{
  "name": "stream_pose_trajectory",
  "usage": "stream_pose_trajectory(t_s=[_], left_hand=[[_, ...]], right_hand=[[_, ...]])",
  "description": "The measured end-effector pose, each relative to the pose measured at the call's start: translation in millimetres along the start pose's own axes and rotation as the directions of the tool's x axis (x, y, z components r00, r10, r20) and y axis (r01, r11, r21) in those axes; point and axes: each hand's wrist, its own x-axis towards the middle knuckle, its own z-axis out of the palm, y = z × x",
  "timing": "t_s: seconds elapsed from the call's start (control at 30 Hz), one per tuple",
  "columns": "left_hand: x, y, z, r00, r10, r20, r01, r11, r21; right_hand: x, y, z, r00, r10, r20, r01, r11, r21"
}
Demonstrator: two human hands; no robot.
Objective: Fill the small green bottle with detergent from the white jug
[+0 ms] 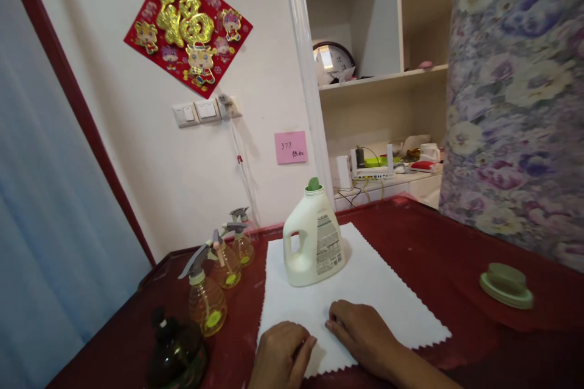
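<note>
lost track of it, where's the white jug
In the head view, the white jug stands on the zigzag-edged white sheet, ahead of the person's left hand and right hand, amber spray bottles to its left.

Looked smooth and matt: the white plastic of the squat handled jug (314, 243). Looked matt and faintly fibrous, cloth or paper, no telling which: the white zigzag-edged sheet (365, 279). Shone glossy: the clear amber plastic of the ribbed spray bottles (207, 307) and the dark glass of the round brown bottle (176, 352). Gleamed faintly: the red-covered counter (456, 237). Looked soft and matt: the printed floral cloth (515, 109).
</note>
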Motion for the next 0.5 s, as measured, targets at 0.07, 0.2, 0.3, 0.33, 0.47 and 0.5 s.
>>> stream_pose_trajectory(t_s=[0.07, 0.2, 0.3, 0.33, 0.47, 0.5], left_hand=[[0, 0, 0.1, 1.0, -0.021, 0.012, 0.021, 1.0, -0.004], [2, 4, -2.2, 0.996, -0.074, 0.047, 0.075, 0.997, -0.021], [4, 9, -4.8, 0.99, -0.117, 0.075, 0.12, 0.992, -0.034], [5, 10, -5.5, 0.988, -0.131, 0.082, 0.134, 0.99, -0.035], [5, 11, -6.1, 0.978, -0.179, 0.102, 0.183, 0.983, -0.028], [5, 10, -6.0, 0.976, -0.189, 0.106, 0.193, 0.981, -0.025]], right_hand=[[0, -1, -2, 1.0, 0.0, 0.001, 0.0, 1.0, 0.003], [-1, -2, -5, 1.0, 0.014, 0.008, -0.014, 1.0, 0.009], [-3, -2, -6, 1.0, 0.02, 0.015, -0.02, 1.0, 0.009], [-3, -2, -6, 1.0, 0.019, 0.017, -0.019, 1.0, 0.009], [-4, -2, -6, 1.0, 0.014, 0.023, -0.014, 1.0, 0.009], [-4, -2, -6, 1.0, 0.013, 0.024, -0.013, 1.0, 0.008]])
